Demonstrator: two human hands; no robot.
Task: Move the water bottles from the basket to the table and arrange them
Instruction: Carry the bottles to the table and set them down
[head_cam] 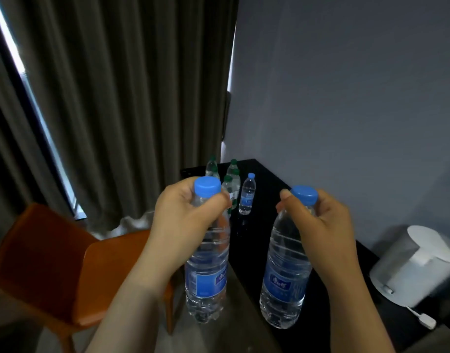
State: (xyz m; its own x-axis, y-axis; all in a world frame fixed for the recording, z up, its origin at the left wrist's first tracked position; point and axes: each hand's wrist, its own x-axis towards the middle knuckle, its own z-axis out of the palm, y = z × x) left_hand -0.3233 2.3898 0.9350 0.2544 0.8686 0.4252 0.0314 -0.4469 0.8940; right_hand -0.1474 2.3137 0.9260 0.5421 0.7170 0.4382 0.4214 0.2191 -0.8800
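Nearest, two clear plastic water bottles are carried upright, one per hand. The left bottle is gripped at the neck by the left hand, fingers curled round just under the blue cap. The right bottle is pinched the same way at the neck by the right hand. Both are ribbed, thin-walled and full, with blue labels and smooth screw caps, so some swing from a neck hold is to be expected. The right bottle hangs over the near part of the black worktop, while the left appears just off its edge, above the floor. The basket is not in view. For a clean placement, each base should be lowered flat and square, and the grip released only once the weight is felt to settle. The glossy worktop may let a tilted base skid. An orange chair with a smooth seat is noted to the left, and a white rounded appliance to the right. Farther off, one blue-capped bottle stands beside a cluster of green-capped bottles, and the new pair would best be lined up next to it. A pleated grey curtain and a plain wall are seen behind.
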